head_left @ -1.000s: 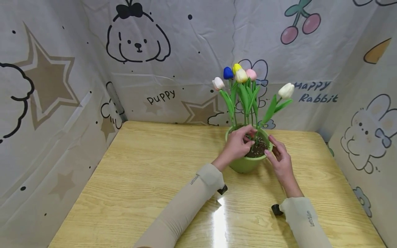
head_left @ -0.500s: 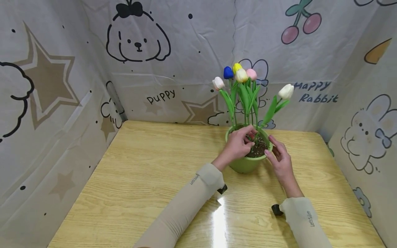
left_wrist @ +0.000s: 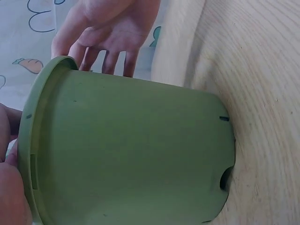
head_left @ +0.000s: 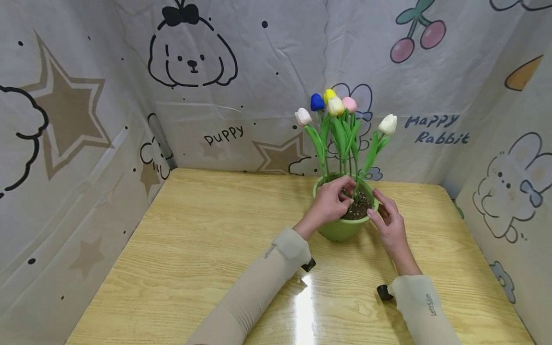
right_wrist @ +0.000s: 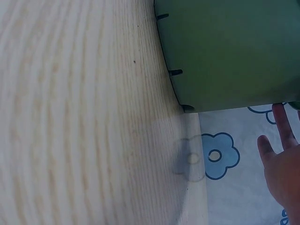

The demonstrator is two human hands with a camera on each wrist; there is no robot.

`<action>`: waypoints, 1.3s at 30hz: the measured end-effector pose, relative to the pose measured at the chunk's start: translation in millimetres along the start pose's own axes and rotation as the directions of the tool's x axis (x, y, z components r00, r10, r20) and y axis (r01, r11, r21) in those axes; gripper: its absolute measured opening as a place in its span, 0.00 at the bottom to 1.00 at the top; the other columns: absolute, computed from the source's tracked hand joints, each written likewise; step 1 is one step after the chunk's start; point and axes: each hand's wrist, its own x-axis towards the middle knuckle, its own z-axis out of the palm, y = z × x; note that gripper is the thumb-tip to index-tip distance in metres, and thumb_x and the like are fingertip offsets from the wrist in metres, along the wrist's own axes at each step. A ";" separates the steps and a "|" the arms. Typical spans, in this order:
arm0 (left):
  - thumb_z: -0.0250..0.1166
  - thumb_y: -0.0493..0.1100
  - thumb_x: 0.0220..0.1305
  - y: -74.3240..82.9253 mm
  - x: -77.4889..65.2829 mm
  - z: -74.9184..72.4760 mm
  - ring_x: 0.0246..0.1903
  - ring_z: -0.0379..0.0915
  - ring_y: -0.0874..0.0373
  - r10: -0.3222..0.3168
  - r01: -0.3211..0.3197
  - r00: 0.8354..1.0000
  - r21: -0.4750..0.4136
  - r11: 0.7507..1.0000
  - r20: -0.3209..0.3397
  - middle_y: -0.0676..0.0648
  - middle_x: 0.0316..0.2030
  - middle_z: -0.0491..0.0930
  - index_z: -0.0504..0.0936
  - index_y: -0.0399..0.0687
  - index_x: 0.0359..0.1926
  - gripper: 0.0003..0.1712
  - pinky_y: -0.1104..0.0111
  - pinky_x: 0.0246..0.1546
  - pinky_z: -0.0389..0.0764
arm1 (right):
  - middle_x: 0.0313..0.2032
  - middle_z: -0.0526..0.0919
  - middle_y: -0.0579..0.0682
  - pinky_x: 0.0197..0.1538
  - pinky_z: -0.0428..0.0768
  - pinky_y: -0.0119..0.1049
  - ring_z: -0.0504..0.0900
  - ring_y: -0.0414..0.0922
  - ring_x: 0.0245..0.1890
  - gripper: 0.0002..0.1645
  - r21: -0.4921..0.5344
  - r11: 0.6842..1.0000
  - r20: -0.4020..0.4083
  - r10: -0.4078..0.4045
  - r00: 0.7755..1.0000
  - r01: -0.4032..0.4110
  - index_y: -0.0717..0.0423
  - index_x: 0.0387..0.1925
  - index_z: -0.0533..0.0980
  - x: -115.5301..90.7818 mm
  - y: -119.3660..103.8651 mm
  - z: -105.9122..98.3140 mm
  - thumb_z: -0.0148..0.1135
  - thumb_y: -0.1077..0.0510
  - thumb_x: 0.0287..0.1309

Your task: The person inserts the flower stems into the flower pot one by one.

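Note:
A light-green flower pot (head_left: 340, 231) stands on the table, holding dark soil (head_left: 359, 208) and several tulips with green leaves. In the head view my left hand (head_left: 329, 202) is over the pot, thumb and fingertips pinching the foot of a stem near the soil. That stem seems to belong to the white tulip (head_left: 388, 124), which leans right; the exact grip is partly hidden. My right hand (head_left: 391, 225) touches the rim's right side with thumb and fingers spread. The left wrist view shows the pot's side (left_wrist: 136, 145) with the right hand (left_wrist: 117, 28) behind it.
Upright in the pot are a blue tulip (head_left: 317, 102), a pink tulip (head_left: 349, 104) and a pale pink tulip (head_left: 303, 117), among others. The wooden table (head_left: 207, 239) ends at a printed cloth backdrop (head_left: 258, 57) behind and at both sides.
The white tulip on the right has swung left, toward the other flowers, and stands more upright. Both hands and the pot keep nearly the same places.

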 end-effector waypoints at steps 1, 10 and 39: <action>0.68 0.31 0.67 -0.1 -0.3 0.4 0.38 0.82 0.66 0.002 -0.002 1.000 -0.009 1.000 -0.006 0.48 0.45 0.83 0.80 0.46 0.56 0.18 0.83 0.38 0.82 | 0.74 0.62 0.61 0.70 0.66 0.16 0.71 0.32 0.64 0.33 0.002 1.000 -0.001 0.001 1.000 -0.001 0.58 0.77 0.63 0.1 0.1 -0.1 0.56 0.66 0.74; 0.70 0.37 0.68 -2.3 -0.8 2.9 0.39 0.83 0.66 0.021 -0.024 0.998 -0.049 0.998 -0.053 0.50 0.43 0.84 0.81 0.46 0.59 0.19 0.83 0.41 0.82 | 0.74 0.62 0.60 0.71 0.65 0.17 0.70 0.33 0.65 0.34 0.018 1.000 -0.002 0.011 1.000 -0.011 0.58 0.77 0.63 0.5 0.6 -0.4 0.57 0.66 0.74; 0.67 0.40 0.72 -6.1 1.4 -2.1 0.33 0.80 0.66 0.052 -0.060 0.996 -0.123 0.991 -0.071 0.50 0.36 0.85 0.82 0.45 0.46 0.05 0.79 0.36 0.82 | 0.73 0.63 0.61 0.71 0.66 0.18 0.72 0.34 0.65 0.33 0.020 1.000 -0.016 -0.005 1.000 0.005 0.59 0.76 0.64 0.3 1.9 0.0 0.57 0.67 0.73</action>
